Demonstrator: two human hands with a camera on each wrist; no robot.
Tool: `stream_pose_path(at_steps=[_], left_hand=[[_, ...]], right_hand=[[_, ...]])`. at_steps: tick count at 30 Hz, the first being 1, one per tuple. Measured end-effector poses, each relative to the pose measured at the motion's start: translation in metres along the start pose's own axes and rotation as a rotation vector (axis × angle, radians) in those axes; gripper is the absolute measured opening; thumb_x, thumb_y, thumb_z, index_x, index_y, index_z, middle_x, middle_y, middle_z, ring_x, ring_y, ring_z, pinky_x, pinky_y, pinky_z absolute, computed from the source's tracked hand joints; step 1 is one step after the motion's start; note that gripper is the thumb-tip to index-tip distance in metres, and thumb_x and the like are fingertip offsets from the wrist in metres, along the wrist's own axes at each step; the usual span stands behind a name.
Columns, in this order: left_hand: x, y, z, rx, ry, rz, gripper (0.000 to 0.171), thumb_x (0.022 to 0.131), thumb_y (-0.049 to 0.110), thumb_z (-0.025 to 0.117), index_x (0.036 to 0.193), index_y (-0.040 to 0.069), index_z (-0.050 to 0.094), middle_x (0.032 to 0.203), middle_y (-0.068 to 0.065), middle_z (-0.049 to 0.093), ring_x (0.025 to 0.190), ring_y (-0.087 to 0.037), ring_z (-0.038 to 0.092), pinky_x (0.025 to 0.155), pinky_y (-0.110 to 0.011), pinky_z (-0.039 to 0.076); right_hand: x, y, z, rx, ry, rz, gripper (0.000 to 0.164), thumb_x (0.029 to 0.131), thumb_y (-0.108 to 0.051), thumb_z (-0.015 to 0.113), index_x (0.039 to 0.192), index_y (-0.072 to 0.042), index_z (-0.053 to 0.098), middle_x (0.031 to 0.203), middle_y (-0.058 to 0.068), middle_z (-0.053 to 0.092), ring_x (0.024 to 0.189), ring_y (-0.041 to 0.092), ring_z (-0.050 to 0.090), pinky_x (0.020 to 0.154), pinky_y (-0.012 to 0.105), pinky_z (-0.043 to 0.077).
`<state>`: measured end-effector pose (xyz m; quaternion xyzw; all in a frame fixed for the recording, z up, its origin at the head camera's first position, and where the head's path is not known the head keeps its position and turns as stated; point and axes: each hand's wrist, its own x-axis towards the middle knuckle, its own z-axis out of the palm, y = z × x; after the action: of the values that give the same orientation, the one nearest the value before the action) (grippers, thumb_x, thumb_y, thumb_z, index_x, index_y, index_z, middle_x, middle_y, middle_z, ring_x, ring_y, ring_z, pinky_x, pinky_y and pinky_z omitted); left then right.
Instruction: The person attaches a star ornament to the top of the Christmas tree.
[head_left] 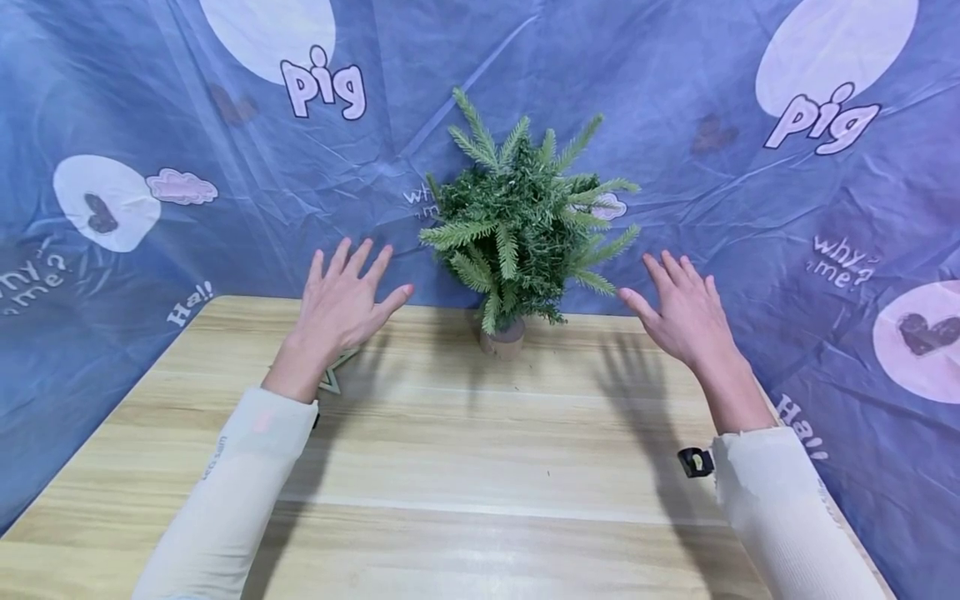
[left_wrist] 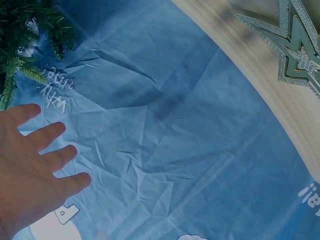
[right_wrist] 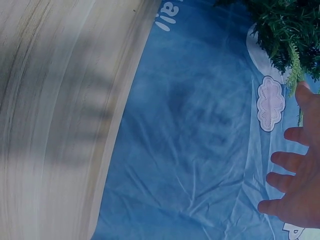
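A small artificial Christmas tree with a round brown base stands upright at the far edge of the table. To its left, my left hand is held over the table with fingers spread, holding nothing. My right hand is raised on the other side, fingers spread and thumb towards the branches, also holding nothing. A silvery star ornament with a glittery rim lies on the table, mostly hidden under my left wrist in the head view.
The pale wooden table is bounded at the back and sides by a blue printed cloth. A small black device is at the right sleeve cuff. Tiny dark bits lie around the tree's base.
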<state>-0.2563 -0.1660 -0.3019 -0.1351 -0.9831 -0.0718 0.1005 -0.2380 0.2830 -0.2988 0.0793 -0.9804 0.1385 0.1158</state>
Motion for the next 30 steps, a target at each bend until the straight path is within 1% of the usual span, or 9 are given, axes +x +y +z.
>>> stream_pose_path(at_steps=[6,11,12,15,19,25,30], left_hand=[[-0.002,-0.005,-0.002,-0.006,-0.005,-0.019,0.088,0.097,0.076,0.019,0.164,0.019,0.016,0.168,-0.016,0.012,0.153,-0.041,0.001,0.119,-0.062,-0.009],[-0.003,-0.012,-0.004,-0.007,-0.01,-0.039,0.09,0.096,0.077,0.017,0.164,0.019,0.014,0.168,-0.016,0.012,0.153,-0.042,0.0,0.118,-0.064,-0.009],[-0.004,-0.013,-0.005,-0.009,-0.01,-0.039,0.09,0.096,0.078,0.017,0.164,0.019,0.014,0.168,-0.016,0.011,0.153,-0.042,0.0,0.118,-0.064,-0.009],[-0.004,-0.017,-0.006,-0.017,-0.005,-0.043,0.091,0.095,0.078,0.017,0.164,0.019,0.014,0.168,-0.017,0.013,0.153,-0.042,0.001,0.118,-0.065,-0.008],[-0.006,-0.024,-0.005,-0.035,0.005,-0.065,0.091,0.096,0.078,0.018,0.164,0.018,0.015,0.167,-0.018,0.015,0.153,-0.043,0.005,0.117,-0.066,-0.007],[-0.01,-0.035,-0.003,-0.078,0.004,-0.092,0.091,0.096,0.077,0.022,0.164,0.018,0.014,0.167,-0.02,0.016,0.152,-0.044,0.005,0.117,-0.067,-0.007],[-0.015,-0.045,-0.001,-0.129,0.02,-0.113,0.089,0.097,0.075,0.026,0.164,0.017,0.016,0.166,-0.02,0.018,0.152,-0.045,0.009,0.117,-0.067,-0.004]], right_hand=[[0.001,-0.002,-0.001,0.013,0.011,-0.007,0.081,0.103,-0.061,0.039,0.16,-0.005,0.025,0.164,0.028,0.016,0.151,0.047,0.007,0.116,0.07,0.0],[0.001,-0.002,-0.002,0.03,0.049,-0.016,0.079,0.104,-0.059,0.041,0.16,-0.004,0.027,0.163,0.028,0.02,0.15,0.048,0.012,0.117,0.07,0.004],[0.001,-0.002,-0.002,0.037,0.06,-0.018,0.079,0.104,-0.058,0.041,0.16,-0.004,0.027,0.163,0.028,0.02,0.15,0.048,0.013,0.117,0.069,0.005],[0.002,-0.004,-0.003,0.065,0.118,-0.033,0.075,0.104,-0.055,0.044,0.159,-0.004,0.03,0.162,0.025,0.025,0.148,0.049,0.019,0.115,0.07,0.012],[0.003,-0.008,-0.003,0.115,0.203,-0.057,0.07,0.105,-0.049,0.047,0.157,-0.005,0.035,0.161,0.022,0.03,0.145,0.048,0.027,0.111,0.071,0.022],[0.006,-0.015,-0.005,0.203,0.291,-0.095,0.065,0.104,-0.045,0.052,0.155,-0.007,0.04,0.158,0.02,0.037,0.145,0.045,0.031,0.113,0.066,0.025],[0.009,-0.021,-0.006,0.279,0.346,-0.136,0.062,0.103,-0.042,0.055,0.154,-0.008,0.043,0.156,0.019,0.041,0.144,0.041,0.034,0.116,0.061,0.026]])
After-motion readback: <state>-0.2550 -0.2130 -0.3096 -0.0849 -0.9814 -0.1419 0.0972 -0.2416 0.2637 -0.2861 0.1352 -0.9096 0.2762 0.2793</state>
